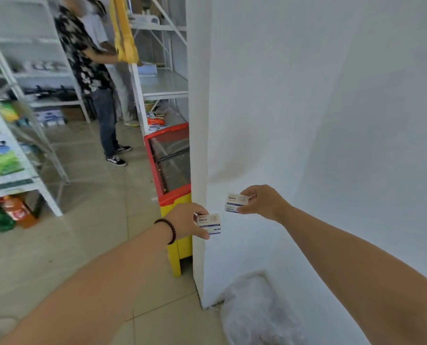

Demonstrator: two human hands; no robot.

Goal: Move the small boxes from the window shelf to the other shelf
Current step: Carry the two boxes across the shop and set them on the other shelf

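Note:
My left hand [186,224], with a dark bead bracelet on the wrist, pinches a small white box [210,224] with blue print. My right hand [263,201] holds a second small white box [236,202] of the same kind, a little higher and to the right. Both boxes are carried in the air in front of a white wall corner [200,170]. No window shelf shows in the head view.
White metal shelves [15,155] with packaged goods stand at the left, more white shelving [162,88] at the back. A red and yellow chest freezer [172,185] sits beside the wall corner. A person in a patterned shirt [87,58] stands in the aisle. A white bag [257,310] lies on the tiled floor.

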